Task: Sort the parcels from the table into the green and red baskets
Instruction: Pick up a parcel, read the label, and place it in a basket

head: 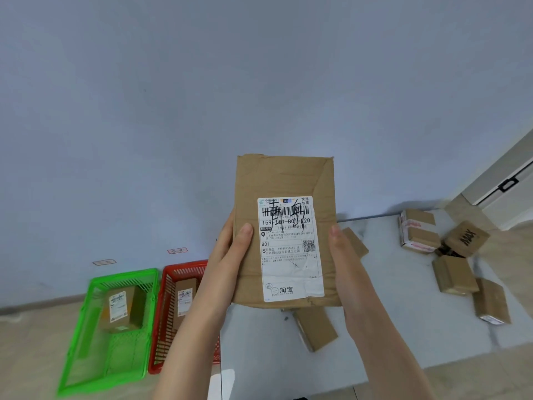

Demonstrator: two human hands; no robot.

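Observation:
I hold a flat brown cardboard parcel point(284, 180) upright in front of me, its white shipping label with handwritten black characters facing me. My left hand point(230, 255) grips its left edge, thumb on the front. My right hand point(344, 264) grips its right edge. On the floor at lower left stands the green basket point(86, 319) with one labelled parcel point(122, 308) in it. Beside it on the right, the red basket point(164, 319) holds another labelled parcel point(184, 298), partly hidden by my left forearm.
The grey table point(403, 327) lies under my hands. Several brown parcels are scattered on it: one point(315, 327) below the held parcel, a cluster point(452, 272) at far right, one marked MAX point(467, 238). Two small tags point(177, 250) are stuck on the wall above the baskets.

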